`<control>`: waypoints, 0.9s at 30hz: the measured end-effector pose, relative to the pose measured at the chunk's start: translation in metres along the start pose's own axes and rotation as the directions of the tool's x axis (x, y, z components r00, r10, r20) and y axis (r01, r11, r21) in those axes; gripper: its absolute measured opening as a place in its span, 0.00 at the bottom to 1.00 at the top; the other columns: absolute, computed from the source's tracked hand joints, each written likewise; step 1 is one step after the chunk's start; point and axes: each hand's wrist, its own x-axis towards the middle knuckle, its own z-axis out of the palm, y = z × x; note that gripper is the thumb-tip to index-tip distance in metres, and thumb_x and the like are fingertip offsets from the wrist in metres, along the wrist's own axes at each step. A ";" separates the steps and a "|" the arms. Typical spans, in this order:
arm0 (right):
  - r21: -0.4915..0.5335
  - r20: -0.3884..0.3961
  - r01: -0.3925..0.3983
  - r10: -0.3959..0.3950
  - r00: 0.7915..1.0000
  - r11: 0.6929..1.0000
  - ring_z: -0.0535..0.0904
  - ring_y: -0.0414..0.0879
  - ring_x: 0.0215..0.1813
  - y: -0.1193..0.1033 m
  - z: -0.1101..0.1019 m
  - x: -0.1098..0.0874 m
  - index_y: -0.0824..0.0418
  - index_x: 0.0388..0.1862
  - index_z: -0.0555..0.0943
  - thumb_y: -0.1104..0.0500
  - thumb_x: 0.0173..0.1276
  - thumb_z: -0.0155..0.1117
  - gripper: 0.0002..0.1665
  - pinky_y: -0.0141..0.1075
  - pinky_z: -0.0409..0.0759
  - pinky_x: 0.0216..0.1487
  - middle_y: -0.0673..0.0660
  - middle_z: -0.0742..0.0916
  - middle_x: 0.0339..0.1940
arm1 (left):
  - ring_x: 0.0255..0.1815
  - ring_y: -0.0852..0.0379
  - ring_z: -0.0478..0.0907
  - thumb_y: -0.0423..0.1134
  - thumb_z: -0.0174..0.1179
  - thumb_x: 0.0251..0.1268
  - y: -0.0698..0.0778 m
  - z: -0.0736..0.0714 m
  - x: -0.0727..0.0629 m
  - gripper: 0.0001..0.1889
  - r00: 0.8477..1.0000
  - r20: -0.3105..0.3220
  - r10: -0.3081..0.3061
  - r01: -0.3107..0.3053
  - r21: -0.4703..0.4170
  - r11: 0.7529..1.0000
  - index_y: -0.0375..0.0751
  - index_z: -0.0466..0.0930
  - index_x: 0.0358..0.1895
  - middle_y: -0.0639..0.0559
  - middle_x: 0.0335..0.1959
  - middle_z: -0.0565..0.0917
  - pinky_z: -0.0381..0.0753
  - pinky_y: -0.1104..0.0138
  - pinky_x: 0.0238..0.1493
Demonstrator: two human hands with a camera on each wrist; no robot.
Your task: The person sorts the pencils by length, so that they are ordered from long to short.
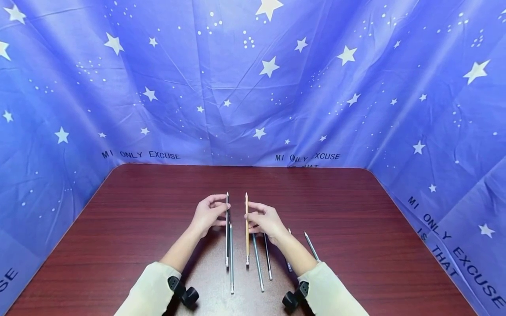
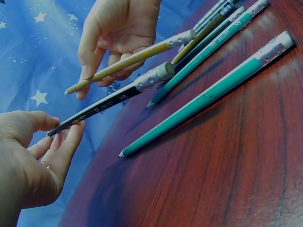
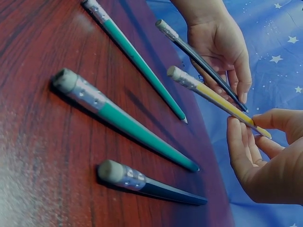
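Near the middle of the table, my left hand (image 1: pixel 205 216) pinches a black pencil (image 1: pixel 227 245) close to its sharpened end, thumb on one side and fingers on the other. Across a small gap, my right hand (image 1: pixel 269 221) pinches a yellow pencil (image 1: pixel 247 243) the same way. Both held pencils point away from me, eraser ends towards me, roughly side by side. A green pencil (image 1: pixel 231 267) lies on the table beside the black one. Another green pencil (image 3: pixel 137 135) and a black pencil (image 3: pixel 170 191) lie nearest my right hand.
Further right, a pencil (image 1: pixel 312 246) lies slanted by my right sleeve (image 1: pixel 332 289), and another pencil (image 1: pixel 290 266) is partly hidden beneath my forearm. The dark red wooden table (image 1: pixel 158 188) ends at a blue star-patterned curtain (image 1: pixel 237 79) behind and at both sides.
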 end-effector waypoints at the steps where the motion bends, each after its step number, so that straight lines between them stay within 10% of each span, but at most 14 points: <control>1: -0.003 0.003 0.003 -0.003 1.000 1.000 0.76 0.37 0.21 0.000 0.000 0.000 0.68 0.65 0.68 0.68 0.59 0.57 0.32 0.29 0.83 0.26 0.52 0.84 0.27 | 0.27 0.59 0.81 0.31 0.60 0.58 0.000 0.000 0.000 0.21 1.000 0.000 -0.002 0.002 0.000 1.000 0.36 0.73 0.57 0.49 0.34 0.82 0.86 0.62 0.29; 27: 0.010 0.006 0.043 -0.043 0.999 0.999 0.77 0.39 0.21 -0.007 -0.005 -0.004 0.66 0.62 0.67 0.70 0.57 0.58 0.31 0.30 0.82 0.25 0.52 0.83 0.27 | 0.19 0.63 0.76 0.29 0.59 0.57 0.039 -0.027 0.052 0.23 0.991 -0.095 0.095 -0.086 0.094 0.992 0.31 0.70 0.58 0.58 0.26 0.78 0.84 0.67 0.22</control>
